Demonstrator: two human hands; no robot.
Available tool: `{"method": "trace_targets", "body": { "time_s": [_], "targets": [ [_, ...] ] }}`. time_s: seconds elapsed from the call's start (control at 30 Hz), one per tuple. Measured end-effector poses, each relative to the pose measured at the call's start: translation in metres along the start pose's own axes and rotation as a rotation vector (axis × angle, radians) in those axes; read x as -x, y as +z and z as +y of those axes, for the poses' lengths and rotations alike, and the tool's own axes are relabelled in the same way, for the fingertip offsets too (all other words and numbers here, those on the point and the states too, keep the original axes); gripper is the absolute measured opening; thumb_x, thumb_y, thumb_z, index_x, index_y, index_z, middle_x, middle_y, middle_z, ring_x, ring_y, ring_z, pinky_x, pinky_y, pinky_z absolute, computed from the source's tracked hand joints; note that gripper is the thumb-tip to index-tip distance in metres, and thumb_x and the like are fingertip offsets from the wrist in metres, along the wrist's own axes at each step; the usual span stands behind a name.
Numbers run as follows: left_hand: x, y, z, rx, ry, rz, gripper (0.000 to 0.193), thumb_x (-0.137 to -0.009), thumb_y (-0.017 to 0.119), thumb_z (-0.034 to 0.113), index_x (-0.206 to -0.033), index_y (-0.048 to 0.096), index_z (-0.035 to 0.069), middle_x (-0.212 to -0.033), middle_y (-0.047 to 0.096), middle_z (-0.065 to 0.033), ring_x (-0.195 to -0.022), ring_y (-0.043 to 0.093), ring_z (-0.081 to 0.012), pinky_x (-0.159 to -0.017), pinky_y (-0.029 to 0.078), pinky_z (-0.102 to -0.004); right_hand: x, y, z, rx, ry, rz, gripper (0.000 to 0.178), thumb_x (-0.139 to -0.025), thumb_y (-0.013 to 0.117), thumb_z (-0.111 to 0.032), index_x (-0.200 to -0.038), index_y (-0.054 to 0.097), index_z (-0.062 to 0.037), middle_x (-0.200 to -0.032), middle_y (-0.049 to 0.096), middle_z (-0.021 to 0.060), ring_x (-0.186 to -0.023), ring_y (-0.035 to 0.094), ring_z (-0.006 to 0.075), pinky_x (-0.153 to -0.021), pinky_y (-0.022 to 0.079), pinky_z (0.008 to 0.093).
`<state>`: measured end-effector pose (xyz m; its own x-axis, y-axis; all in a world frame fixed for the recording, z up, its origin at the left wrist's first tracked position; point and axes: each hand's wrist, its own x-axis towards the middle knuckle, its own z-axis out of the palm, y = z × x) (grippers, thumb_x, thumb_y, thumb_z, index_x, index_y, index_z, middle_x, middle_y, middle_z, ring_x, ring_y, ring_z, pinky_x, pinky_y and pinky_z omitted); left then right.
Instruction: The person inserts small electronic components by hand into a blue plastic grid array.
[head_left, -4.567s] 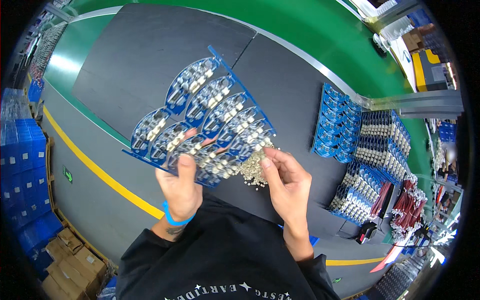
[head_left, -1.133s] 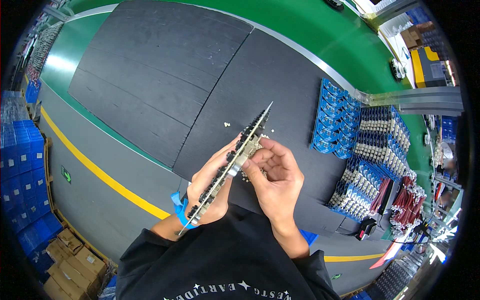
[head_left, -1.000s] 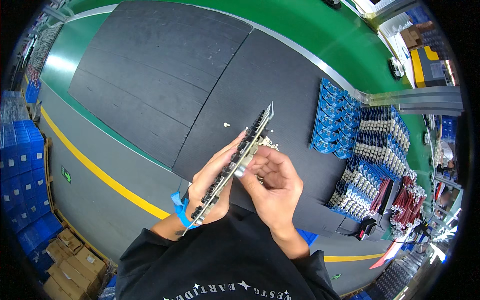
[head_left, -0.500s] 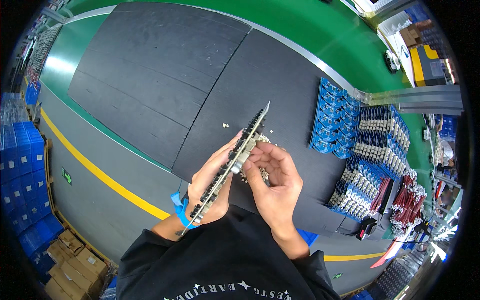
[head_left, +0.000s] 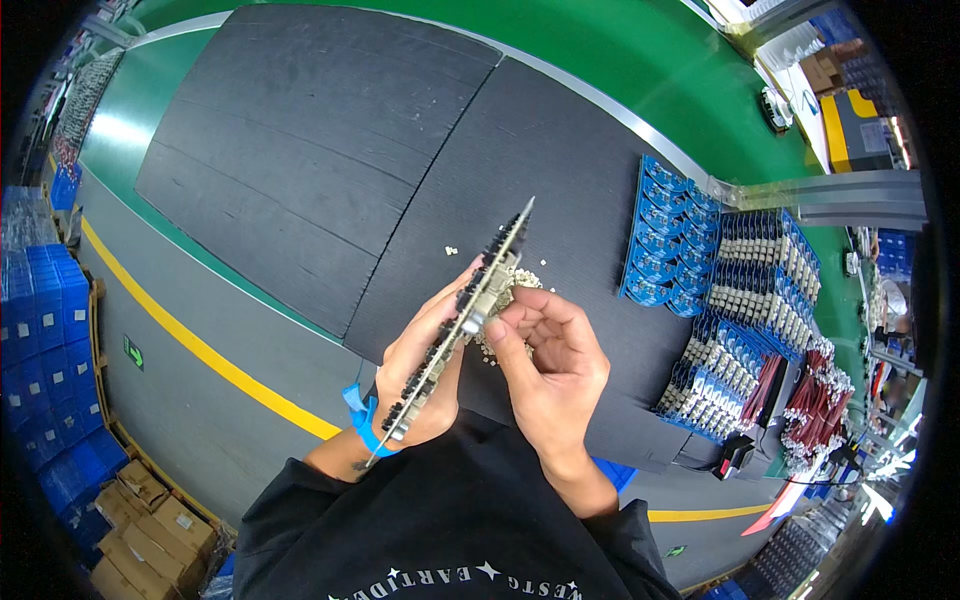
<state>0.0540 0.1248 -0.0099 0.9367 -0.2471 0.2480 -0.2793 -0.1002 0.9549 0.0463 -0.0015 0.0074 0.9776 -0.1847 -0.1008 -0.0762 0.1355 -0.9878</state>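
My left hand [head_left: 404, 356] grips a long circuit board panel [head_left: 448, 342] held on edge and slanting away to the right. Black parts line its left side, and pale connectors line its right side. Close against the connector side is my right hand [head_left: 552, 365], thumb and fingers curled together near the middle of the panel. Whatever sits between those fingertips is too small or hidden to make out. Beneath the hands, partly covered by them, a pile of small cream-coloured pieces [head_left: 527, 286] lies on the black mat. A few loose pieces [head_left: 451, 251] lie farther left.
The black mat [head_left: 300, 150] covers the table. On the right stand blue circuit boards [head_left: 655, 235], stacked boards with white connectors [head_left: 755, 265] and bundles of red wires [head_left: 815, 410]. Blue crates [head_left: 45, 320] and cardboard boxes [head_left: 155, 530] stand on the floor at left.
The panel has shifted slightly left and tilted a little. My right thumb has moved slightly left along the connector side, and more of the pile shows.
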Motion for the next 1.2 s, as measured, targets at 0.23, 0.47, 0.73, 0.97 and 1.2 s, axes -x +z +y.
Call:
{"method": "trace_targets", "body": {
  "time_s": [0.23, 0.47, 0.73, 0.97, 1.2],
  "targets": [
    [0.008, 0.004, -0.002, 0.136, -0.16, 0.008, 0.04, -0.083, 0.047, -0.001, -0.121, 0.04, -0.01, -0.125, 0.041, -0.0302, -0.117, 0.042, -0.0402, -0.096, 0.036, -0.0424, 0.003, 0.011, -0.012, -0.213, -0.029, -0.052, 0.035, -0.074, 0.063, 0.01, -0.106, 0.05, 0.0064, -0.086, 0.061, 0.0087, -0.08, 0.059, 0.013, -0.074, 0.048, 0.0246],
    [-0.005, 0.003, 0.004, 0.116, 0.007, 0.038, 0.038, -0.081, 0.052, 0.0, -0.117, 0.045, -0.01, -0.125, 0.042, -0.0285, -0.118, 0.041, -0.0382, -0.099, 0.032, -0.0433, 0.0, 0.006, -0.018, -0.194, 0.002, -0.104, 0.038, -0.074, 0.061, 0.012, -0.109, 0.047, 0.006, -0.084, 0.06, 0.0074, -0.079, 0.059, 0.0123, -0.072, 0.048, 0.0241],
    [-0.002, 0.003, 0.0, 0.039, -0.03, 0.055, 0.039, -0.082, 0.051, 0.002, -0.119, 0.044, -0.009, -0.124, 0.044, -0.0279, -0.118, 0.042, -0.0385, -0.099, 0.032, -0.0432, -0.005, 0.004, -0.017, -0.169, -0.003, -0.086, 0.036, -0.074, 0.062, 0.011, -0.107, 0.048, 0.0056, -0.085, 0.06, 0.0078, -0.08, 0.059, 0.012, -0.074, 0.048, 0.0244],
    [-0.006, 0.006, 0.0, 0.106, 0.017, 0.067, 0.038, -0.081, 0.051, -0.001, -0.117, 0.045, -0.01, -0.123, 0.044, -0.0276, -0.118, 0.042, -0.0379, -0.1, 0.031, -0.0443, -0.005, 0.005, -0.019, -0.208, 0.002, -0.074, 0.033, -0.075, 0.061, 0.011, -0.105, 0.049, 0.0065, -0.087, 0.06, 0.0091, -0.082, 0.059, 0.013, -0.076, 0.048, 0.0249],
    [-0.007, 0.007, 0.0, 0.066, 0.038, 0.101, 0.037, -0.084, 0.05, 0.003, -0.118, 0.044, -0.009, -0.124, 0.043, -0.0291, -0.117, 0.043, -0.0386, -0.097, 0.034, -0.0421, -0.002, 0.003, -0.015, -0.103, -0.052, -0.03, 0.033, -0.075, 0.062, 0.01, -0.105, 0.049, 0.0065, -0.086, 0.06, 0.0086, -0.08, 0.058, 0.0118, -0.074, 0.048, 0.0241]
  ]
}}
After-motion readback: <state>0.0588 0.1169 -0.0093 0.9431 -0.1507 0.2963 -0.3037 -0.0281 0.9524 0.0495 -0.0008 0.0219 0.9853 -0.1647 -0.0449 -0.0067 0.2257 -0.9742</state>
